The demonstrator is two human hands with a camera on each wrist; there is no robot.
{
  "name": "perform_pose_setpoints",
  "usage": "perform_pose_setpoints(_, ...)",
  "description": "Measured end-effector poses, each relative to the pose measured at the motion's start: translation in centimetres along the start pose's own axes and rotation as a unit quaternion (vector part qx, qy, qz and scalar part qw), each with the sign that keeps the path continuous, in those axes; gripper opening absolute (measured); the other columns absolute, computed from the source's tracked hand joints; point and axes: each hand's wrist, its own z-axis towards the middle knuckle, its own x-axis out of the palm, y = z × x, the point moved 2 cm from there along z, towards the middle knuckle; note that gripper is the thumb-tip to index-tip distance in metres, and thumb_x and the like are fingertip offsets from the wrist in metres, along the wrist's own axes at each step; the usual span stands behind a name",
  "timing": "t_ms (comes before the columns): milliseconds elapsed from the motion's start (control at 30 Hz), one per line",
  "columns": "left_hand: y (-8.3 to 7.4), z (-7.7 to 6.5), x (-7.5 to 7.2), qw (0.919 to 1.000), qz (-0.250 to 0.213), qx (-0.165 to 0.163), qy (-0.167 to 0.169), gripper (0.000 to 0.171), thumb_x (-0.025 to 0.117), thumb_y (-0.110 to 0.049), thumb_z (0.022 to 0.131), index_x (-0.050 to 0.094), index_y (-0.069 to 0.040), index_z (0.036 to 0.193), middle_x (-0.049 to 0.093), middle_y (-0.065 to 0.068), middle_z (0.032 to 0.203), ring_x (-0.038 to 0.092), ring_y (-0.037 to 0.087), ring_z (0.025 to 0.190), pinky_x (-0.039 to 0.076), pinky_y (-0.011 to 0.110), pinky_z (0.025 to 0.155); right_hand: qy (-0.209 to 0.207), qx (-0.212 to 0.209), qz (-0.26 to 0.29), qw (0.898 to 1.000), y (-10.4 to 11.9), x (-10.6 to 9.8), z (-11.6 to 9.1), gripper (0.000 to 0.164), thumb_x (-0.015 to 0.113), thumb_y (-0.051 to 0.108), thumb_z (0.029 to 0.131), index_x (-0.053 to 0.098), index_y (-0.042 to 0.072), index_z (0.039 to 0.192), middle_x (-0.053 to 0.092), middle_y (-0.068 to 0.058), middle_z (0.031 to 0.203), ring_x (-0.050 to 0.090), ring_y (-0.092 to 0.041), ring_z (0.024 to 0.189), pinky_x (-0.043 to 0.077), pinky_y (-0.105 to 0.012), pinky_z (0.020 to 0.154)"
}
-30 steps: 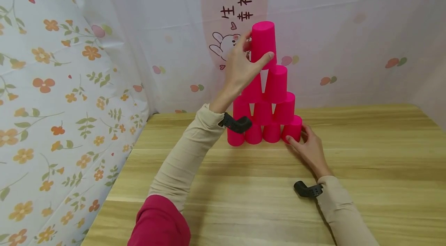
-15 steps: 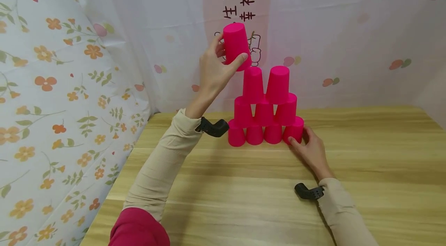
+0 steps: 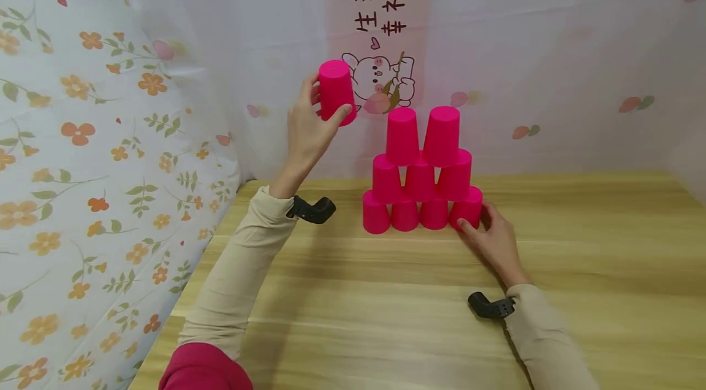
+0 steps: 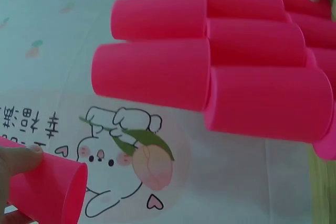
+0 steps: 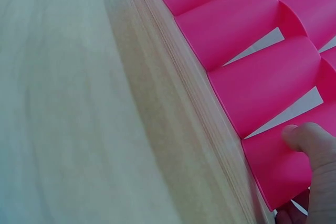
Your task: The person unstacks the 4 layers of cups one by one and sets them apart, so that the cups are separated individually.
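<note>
In the head view my left hand grips a bright pink plastic cup, mouth down, raised in the air left of a stack of matching cups. That same held cup shows at the lower left of the left wrist view. The stack stands in tiers, all cups upside down: several along the bottom, three in the middle tier, and two on top, the left one and the right one. My right hand holds the rightmost bottom cup, thumb on its near side.
A wooden table bears the stack near its back edge. Behind it hangs a white printed cloth with a rabbit drawing. A flower-patterned cloth closes off the left side.
My left hand has carried the cup from above the top tier leftward and then slightly down, away from the stack. My right hand keeps its hold on the bottom cup.
</note>
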Motion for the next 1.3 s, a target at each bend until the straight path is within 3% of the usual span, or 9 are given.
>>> perform_pose_setpoints(167, 1.4, -1.1, -1.5, 0.9998, 0.005, 0.007, -0.019, 0.060, 0.074, -0.013, 0.078, 0.045, 0.001, 0.129, 0.061, 0.013, 0.116, 0.060, 0.024, 0.101, 0.052, 0.038, 0.081, 0.000, -0.005, 0.009, 1.000, 0.1, 0.7, 0.2, 0.061, 0.069, 0.026, 0.085, 0.043, -0.005, 0.130, 0.051, -0.026, 0.125, 0.049, -0.040, 0.116, 0.039, -0.048, 0.096)
perform_pose_setpoints(367, 3.3, -2.8, -1.8, 0.9995, 0.017, 0.023, -0.014, 0.057, 0.072, -0.011, 0.078, 0.045, 0.004, 0.126, 0.061, 0.015, 0.112, 0.061, 0.026, 0.098, 0.053, 0.042, 0.077, -0.006, -0.004, 0.002, 1.000, 0.0, 0.9, 0.0, 0.059, 0.068, 0.026, 0.085, 0.045, -0.004, 0.129, 0.052, -0.026, 0.124, 0.049, -0.041, 0.115, 0.040, -0.049, 0.095)
perform_pose_setpoints(567, 5.9, -4.9, -2.2, 0.9971, 0.076, 0.008, -0.001, 0.055, 0.071, -0.012, 0.077, 0.046, 0.004, 0.123, 0.061, 0.016, 0.109, 0.061, 0.029, 0.093, 0.054, 0.043, 0.073, 0.008, 0.001, 0.003, 1.000, 0.0, 1.3, -0.2, 0.060, 0.068, 0.027, 0.085, 0.044, -0.004, 0.130, 0.052, -0.025, 0.125, 0.049, -0.041, 0.115, 0.040, -0.050, 0.095)
perform_pose_setpoints(933, 8.9, -6.7, -2.1, 0.9968, 0.071, -0.035, 0.008, 0.052, 0.070, -0.010, 0.076, 0.046, 0.007, 0.119, 0.061, 0.020, 0.106, 0.062, 0.033, 0.090, 0.054, 0.045, 0.072, -0.005, 0.001, -0.002, 1.000, 0.1, 0.4, 0.1, 0.059, 0.068, 0.028, 0.084, 0.045, -0.003, 0.129, 0.052, -0.025, 0.125, 0.049, -0.041, 0.115, 0.039, -0.049, 0.096)
perform_pose_setpoints(1300, 11.5, -9.8, -1.2, 0.9939, 0.058, -0.084, 0.042, 0.055, 0.071, -0.008, 0.077, 0.044, 0.008, 0.122, 0.059, 0.023, 0.108, 0.061, 0.034, 0.092, 0.054, 0.045, 0.073, -0.010, -0.002, 0.002, 1.000, 0.0, 0.1, 0.0, 0.058, 0.068, 0.027, 0.085, 0.046, -0.004, 0.128, 0.052, -0.026, 0.125, 0.050, -0.042, 0.114, 0.040, -0.050, 0.095)
